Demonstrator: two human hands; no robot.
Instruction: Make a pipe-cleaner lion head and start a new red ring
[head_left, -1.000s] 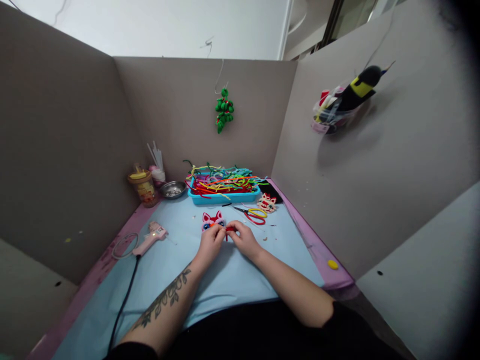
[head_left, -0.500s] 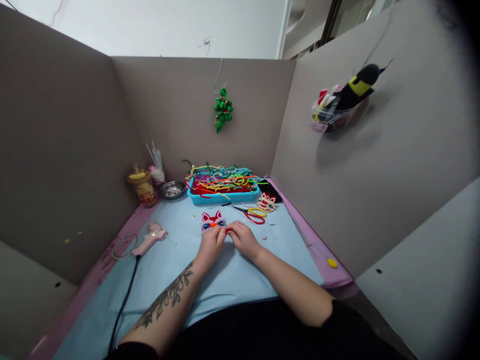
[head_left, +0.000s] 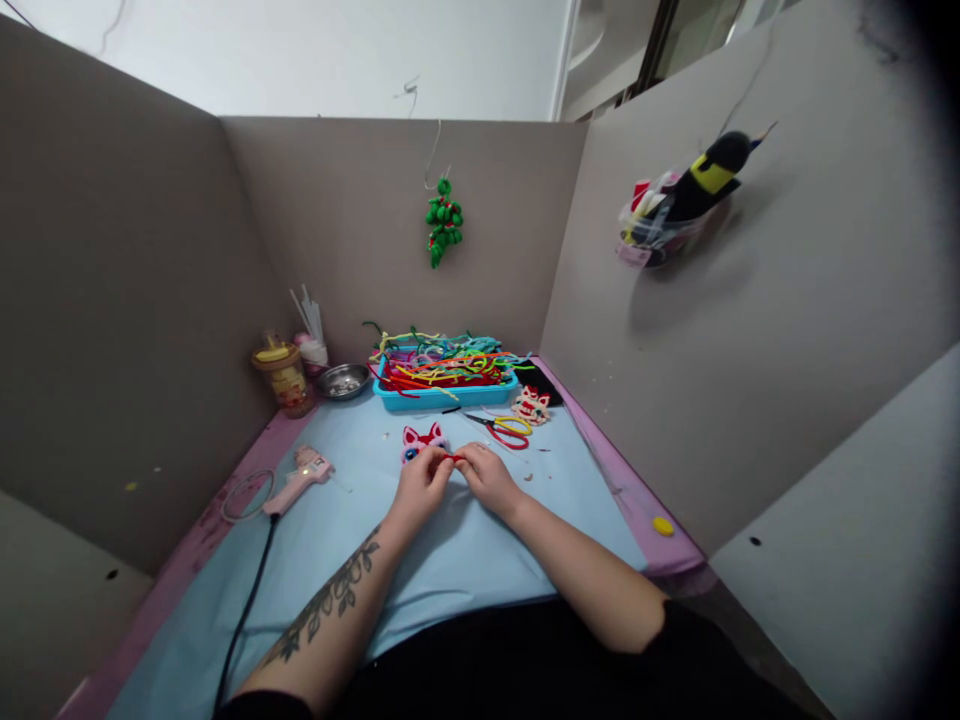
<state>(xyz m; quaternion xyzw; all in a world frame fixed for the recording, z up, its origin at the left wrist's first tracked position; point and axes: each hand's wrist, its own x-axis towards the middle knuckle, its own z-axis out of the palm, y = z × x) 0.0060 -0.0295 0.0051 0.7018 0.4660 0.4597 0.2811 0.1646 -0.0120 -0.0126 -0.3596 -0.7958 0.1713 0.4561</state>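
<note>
Both hands meet over the blue cloth in the middle of the head view. My left hand point(head_left: 422, 481) pinches one end of a small red piece point(head_left: 453, 457), and my right hand point(head_left: 485, 474) pinches its other end. Just beyond my left fingers lies a pink and red figure point(head_left: 424, 437) with pointed ears and a blue eye; my left hand hides its lower part. Scissors point(head_left: 504, 428) with yellow and red handles lie behind my right hand. A second, paler figure point(head_left: 532, 405) is near them.
A blue tray point(head_left: 442, 398) of colourful fuzzy stems stands at the back, a metal bowl point(head_left: 344, 381) and lidded cup point(head_left: 284, 376) to its left. A pink glue gun point(head_left: 300, 484) with a black cord lies left. Grey partitions point(head_left: 405, 220) surround the table.
My left hand has shifted slightly and now covers more of the pink and red figure. A little more of the red piece shows between my fingers. The view has moved slightly.
</note>
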